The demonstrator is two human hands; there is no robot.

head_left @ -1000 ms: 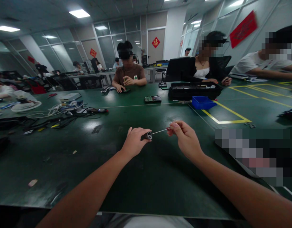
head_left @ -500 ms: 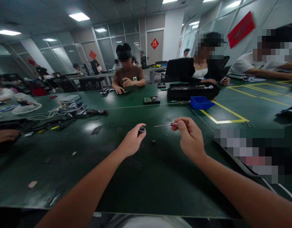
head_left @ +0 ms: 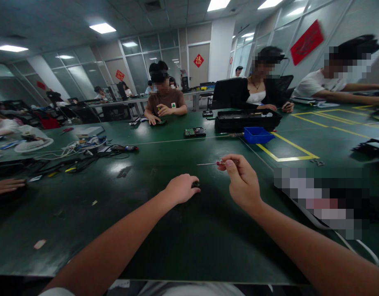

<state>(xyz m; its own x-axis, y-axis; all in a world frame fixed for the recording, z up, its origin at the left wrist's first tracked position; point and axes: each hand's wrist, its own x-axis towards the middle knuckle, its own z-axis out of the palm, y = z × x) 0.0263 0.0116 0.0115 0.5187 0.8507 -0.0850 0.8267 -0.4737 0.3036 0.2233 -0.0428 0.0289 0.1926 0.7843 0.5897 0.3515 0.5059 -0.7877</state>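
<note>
My left hand point(head_left: 182, 189) is low over the green table, its thumb and fingers closed around a small dark part point(head_left: 195, 185). The part's kind is too small to make out. A round black piece with a silver rim, seen in this hand earlier, does not show now; the palm is hidden. My right hand point(head_left: 244, 181) grips a thin screwdriver point(head_left: 219, 163) with a reddish handle. Its metal shaft points left, above the table and beyond my left hand, touching nothing that I can see.
Ahead lie a hard drive point(head_left: 194, 132), a blue bin point(head_left: 259, 135) and a long black casing point(head_left: 247, 120). Tangled cables point(head_left: 93, 144) spread at left. A blurred-out object point(head_left: 322, 201) rests at right. Several people sit around the table; one person's hand point(head_left: 8, 187) is at far left.
My left hand has moved right and toward me, onto the small dark part that lay on the table. The round piece has gone out of sight. My right hand still holds the screwdriver.
</note>
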